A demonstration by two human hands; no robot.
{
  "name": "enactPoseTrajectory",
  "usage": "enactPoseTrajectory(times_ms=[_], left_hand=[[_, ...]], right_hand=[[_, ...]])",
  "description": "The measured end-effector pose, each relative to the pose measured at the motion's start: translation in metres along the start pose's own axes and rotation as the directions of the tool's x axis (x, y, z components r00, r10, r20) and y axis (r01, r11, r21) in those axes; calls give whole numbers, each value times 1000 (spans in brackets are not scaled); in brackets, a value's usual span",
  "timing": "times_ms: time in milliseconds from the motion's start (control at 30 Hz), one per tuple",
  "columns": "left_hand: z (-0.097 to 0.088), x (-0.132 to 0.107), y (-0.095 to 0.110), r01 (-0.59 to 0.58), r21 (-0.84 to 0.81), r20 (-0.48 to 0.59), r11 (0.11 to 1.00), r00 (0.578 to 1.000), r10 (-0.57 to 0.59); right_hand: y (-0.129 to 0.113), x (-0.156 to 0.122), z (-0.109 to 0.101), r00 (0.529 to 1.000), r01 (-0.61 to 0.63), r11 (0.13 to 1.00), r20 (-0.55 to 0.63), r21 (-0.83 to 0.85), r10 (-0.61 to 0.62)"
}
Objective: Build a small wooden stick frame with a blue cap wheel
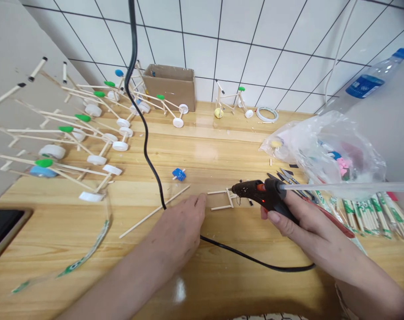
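My right hand (305,226) is wrapped around a black hot glue gun (248,190), its small light glowing red and a long clear glue stick (348,188) sticking out of its back. The nozzle tip touches or hovers just above a small frame of wooden sticks (222,207) lying flat on the table. Left of this frame, my left hand (184,220) rests low on the wood with fingers curled together, fingertips close to the frame's free ends. Whatever they pinch is hidden. A long thin stick (145,218) and a blue piece with a short stick through it (179,174) lie nearby.
Several stick tricycle models (65,129) stand at left; another (235,100) is by the wall. A black cord (145,129) crosses the wooden table. Around it are a cardboard box (175,91), tape roll (267,114), plastic bag (322,138), scissors (291,178), wrapped sticks (371,213) and bottle (371,80).
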State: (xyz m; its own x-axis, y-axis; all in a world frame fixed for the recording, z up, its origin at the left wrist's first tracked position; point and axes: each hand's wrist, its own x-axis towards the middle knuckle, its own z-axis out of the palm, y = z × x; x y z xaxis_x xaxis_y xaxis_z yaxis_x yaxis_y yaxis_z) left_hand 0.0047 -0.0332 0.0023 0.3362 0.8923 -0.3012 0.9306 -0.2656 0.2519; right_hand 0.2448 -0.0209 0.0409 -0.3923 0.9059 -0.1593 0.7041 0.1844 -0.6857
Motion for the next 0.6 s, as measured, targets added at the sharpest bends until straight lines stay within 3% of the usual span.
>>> enactPoseTrajectory(times_ms=[300,600], left_hand=[[2,0,0,-6,5,-7,1000,1000,6],[1,-1,0,4,-5,-1,1000,1000,-4]], right_hand=[[2,2,1,999,-16,1000,47,7,16],[-5,-3,-6,1000,-11,1000,8,-23,11]])
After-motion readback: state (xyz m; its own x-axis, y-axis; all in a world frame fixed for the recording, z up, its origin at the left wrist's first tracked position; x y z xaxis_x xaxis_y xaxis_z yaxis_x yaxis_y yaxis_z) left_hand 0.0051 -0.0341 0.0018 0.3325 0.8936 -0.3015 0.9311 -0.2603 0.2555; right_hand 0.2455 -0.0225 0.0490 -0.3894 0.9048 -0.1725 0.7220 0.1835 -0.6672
